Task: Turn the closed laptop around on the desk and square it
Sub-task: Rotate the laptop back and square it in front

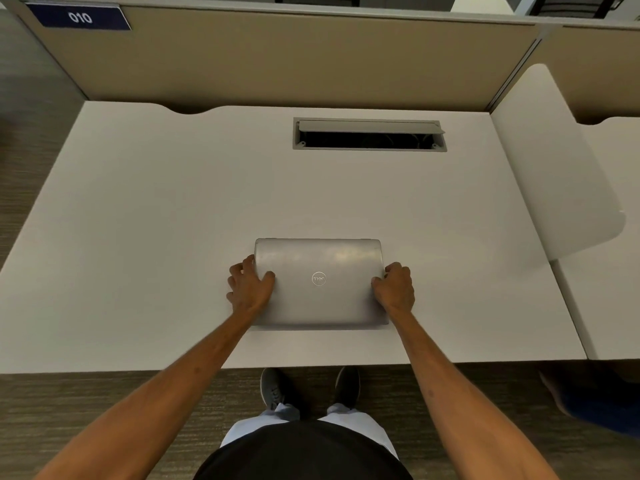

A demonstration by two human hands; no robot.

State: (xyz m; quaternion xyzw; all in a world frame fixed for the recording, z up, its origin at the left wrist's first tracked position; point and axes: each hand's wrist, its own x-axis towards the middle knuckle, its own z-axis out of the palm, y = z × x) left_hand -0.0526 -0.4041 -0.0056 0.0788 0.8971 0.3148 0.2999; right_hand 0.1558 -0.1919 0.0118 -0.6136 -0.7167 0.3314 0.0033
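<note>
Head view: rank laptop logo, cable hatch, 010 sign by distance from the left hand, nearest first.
From the left hand:
1. Logo, just right of it, mid-lid on the laptop.
2. Cable hatch, far side of the desk, to the right.
3. 010 sign, top left on the partition.

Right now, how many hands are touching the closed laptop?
2. The left hand grips the left edge of the laptop; the right hand grips its right edge. Fingers below the edges are hidden.
</note>
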